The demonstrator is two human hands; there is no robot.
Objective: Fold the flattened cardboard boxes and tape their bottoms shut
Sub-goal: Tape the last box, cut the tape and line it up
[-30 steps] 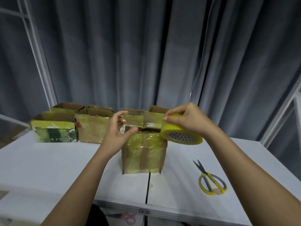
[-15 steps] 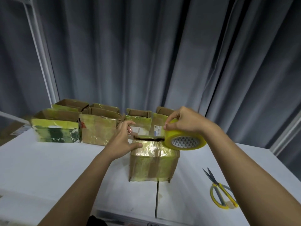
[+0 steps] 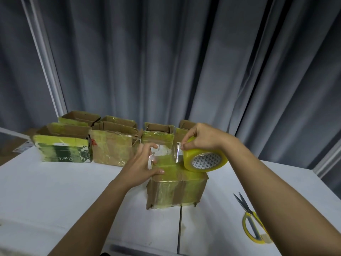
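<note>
Right hand [image 3: 203, 139] grips yellow tape roll [image 3: 203, 159] above box [image 3: 175, 189] at table [image 3: 55, 191] centre. Left hand [image 3: 142, 163] pinches tape end [image 3: 153, 157], thumb on box top. Scissors [image 3: 249, 218] near right; folded boxes [image 3: 110, 145] far left.

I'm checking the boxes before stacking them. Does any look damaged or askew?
Yes: the front box is worn, its lower left corner torn and splayed off the table. The back-row boxes carry wrinkled old tape and bent flaps.

Our white table [image 3: 55, 196] carries: one taped cardboard box [image 3: 175, 191] near us, a row of open boxes [image 3: 110, 145] behind, yellow-handled scissors [image 3: 251, 224] at right.
</note>
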